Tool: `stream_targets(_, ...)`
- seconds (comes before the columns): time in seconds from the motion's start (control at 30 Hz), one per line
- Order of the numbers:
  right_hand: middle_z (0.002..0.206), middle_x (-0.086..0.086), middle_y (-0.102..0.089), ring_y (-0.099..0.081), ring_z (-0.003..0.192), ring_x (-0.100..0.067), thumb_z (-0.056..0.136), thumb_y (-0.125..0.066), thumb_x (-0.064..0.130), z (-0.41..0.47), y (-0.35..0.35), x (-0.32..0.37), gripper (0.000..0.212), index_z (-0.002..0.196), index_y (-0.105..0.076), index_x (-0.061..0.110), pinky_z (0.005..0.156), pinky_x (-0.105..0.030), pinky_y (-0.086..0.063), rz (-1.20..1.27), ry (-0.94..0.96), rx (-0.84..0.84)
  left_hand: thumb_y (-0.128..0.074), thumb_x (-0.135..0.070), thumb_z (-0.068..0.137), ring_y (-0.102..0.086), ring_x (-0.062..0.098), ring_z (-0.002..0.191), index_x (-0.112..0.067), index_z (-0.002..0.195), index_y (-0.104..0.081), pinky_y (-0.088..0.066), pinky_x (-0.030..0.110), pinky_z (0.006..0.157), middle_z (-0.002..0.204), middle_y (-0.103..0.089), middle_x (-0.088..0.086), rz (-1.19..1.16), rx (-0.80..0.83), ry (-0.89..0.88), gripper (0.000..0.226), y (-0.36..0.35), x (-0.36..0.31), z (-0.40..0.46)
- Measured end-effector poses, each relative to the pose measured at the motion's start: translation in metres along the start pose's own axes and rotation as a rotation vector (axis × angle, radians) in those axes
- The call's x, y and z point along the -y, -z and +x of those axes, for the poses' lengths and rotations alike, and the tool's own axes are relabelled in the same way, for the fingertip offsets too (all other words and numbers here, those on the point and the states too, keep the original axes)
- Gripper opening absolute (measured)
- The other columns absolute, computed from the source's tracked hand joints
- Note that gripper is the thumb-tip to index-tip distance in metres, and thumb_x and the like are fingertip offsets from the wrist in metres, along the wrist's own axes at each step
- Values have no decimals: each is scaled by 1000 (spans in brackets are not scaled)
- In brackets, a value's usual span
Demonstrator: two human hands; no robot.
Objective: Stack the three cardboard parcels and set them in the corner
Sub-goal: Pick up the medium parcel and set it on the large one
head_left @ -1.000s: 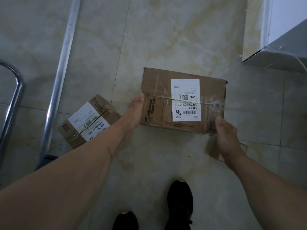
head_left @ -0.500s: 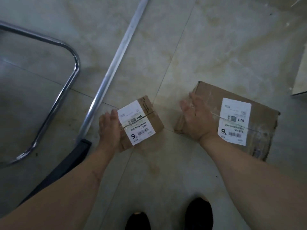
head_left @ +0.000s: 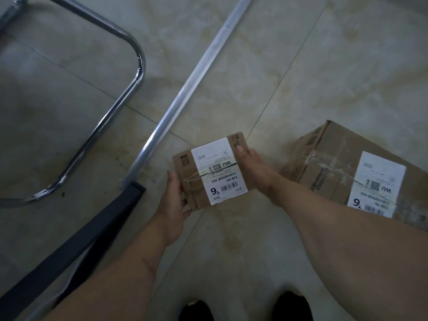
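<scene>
Right hand (head_left: 253, 172) has left the large parcel (head_left: 335, 163); both it and left hand (head_left: 172, 200) grip small parcel (head_left: 209, 170), tilted.

Small parcel (head_left: 209, 170) left of large parcel (head_left: 361, 172), right of metal bar (head_left: 185, 93).

indoor room with tiled floor; likely a home or small office receiving deliveries, exact type not determinable.

the floor (head_left: 301, 66) is large glossy stone-look tile, pale with beige veining and thin grout lines. a bent chrome tube frame (head_left: 120, 107) of the kind seen on cantilever chairs rests on it at left, beside a straight metal bar (head_left: 185, 93) and a dark flat strip (head_left: 76, 242). two taped cardboard parcels, a small one (head_left: 208, 172) and a larger one (head_left: 352, 172), carry printed shipping labels with barcodes. lighting is dim; no walls or fittings show.
</scene>
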State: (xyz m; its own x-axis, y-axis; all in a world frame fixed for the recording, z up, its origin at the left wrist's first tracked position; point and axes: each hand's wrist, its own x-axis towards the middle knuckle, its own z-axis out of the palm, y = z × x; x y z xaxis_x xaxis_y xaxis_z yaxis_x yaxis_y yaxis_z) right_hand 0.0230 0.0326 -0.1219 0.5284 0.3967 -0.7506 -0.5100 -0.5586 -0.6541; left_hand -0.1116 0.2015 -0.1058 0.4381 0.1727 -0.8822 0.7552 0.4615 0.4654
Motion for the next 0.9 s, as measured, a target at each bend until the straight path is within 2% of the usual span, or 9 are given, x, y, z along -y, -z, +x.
stream_targets(0.17,172,-9,-46,-50,155,-33,44,-45,115,-7,4,4,162,169,-29,14,128,-59,-35,88,-100,-4,-10,-78,89,-54,12,119,-46,133,-56,-34,36,96,129,-64,-11,-9,15,-37,72,1,-6,-10)
stream_targets(0.23,177,-7,-40,-43,160,-31,38,-43,117,-6,9,6,169,172,-23,15,131,-59,-29,107,-88,-9,-10,-76,90,-56,10,115,-48,128,-59,-39,31,86,122,-68,-14,17,11,-67,68,0,-16,-19)
stream_targets(0.3,177,-6,-40,-42,161,-32,37,-42,117,-14,13,17,168,172,-23,17,131,-60,-28,120,-68,-35,-11,-76,91,-57,10,115,-50,122,-62,-42,29,84,116,-71,-17,46,11,-92,65,-4,-31,-28)
stream_targets(0.43,164,-8,-58,-56,149,-34,43,-40,117,-36,25,38,159,167,-33,18,128,-61,-34,217,-27,-75,-11,-77,90,-54,17,125,-54,124,-61,-35,42,105,129,-66,-15,106,26,-141,64,-18,-61,-52)
stream_targets(0.5,156,-6,-63,-60,143,-31,51,-37,115,-56,38,50,135,145,-45,19,120,-56,-43,247,-5,-85,-10,-75,91,-54,18,125,-56,119,-63,-33,46,109,127,-67,-16,145,35,-172,62,-31,-76,-64)
stream_targets(0.57,155,-5,-60,-56,142,-28,50,-38,114,-72,50,56,120,131,-39,26,111,-51,-48,262,9,-107,-11,-74,93,-55,20,124,-54,116,-66,-32,50,111,123,-69,-17,168,35,-199,62,-43,-89,-74)
stream_targets(0.67,171,-11,-47,-45,157,-33,47,-45,115,-91,81,53,155,166,-33,16,129,-59,-32,354,38,-178,-14,-71,95,-59,20,120,-46,122,-66,-35,52,110,118,-72,-16,231,68,-242,64,-74,-109,-89)
stream_targets(0.8,175,1,-42,-35,164,-31,62,-39,111,-130,124,38,132,171,-28,37,132,-64,-19,384,74,-260,-14,-66,97,-62,18,115,-40,124,-65,-38,51,108,113,-74,-14,352,97,-291,63,-130,-119,-108)
stream_targets(0.9,177,5,-39,-35,164,-27,63,-40,111,-160,159,10,131,172,-23,40,133,-63,-18,434,69,-323,-13,-63,99,-63,15,110,-37,128,-63,-42,44,104,106,-75,-16,436,156,-291,63,-177,-115,-119)
